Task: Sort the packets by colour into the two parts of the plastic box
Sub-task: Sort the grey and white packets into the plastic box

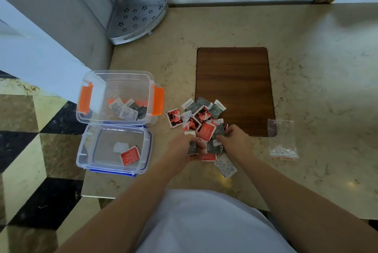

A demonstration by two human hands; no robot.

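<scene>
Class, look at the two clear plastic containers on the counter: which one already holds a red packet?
The nearer, shallow container with blue clips: one red packet lies in it. The farther, deeper container with orange clips holds only grey and white packets.

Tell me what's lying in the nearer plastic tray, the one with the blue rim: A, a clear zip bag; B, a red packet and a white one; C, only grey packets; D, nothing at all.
B: the blue-rimmed tray holds a red packet beside a white packet.
</scene>
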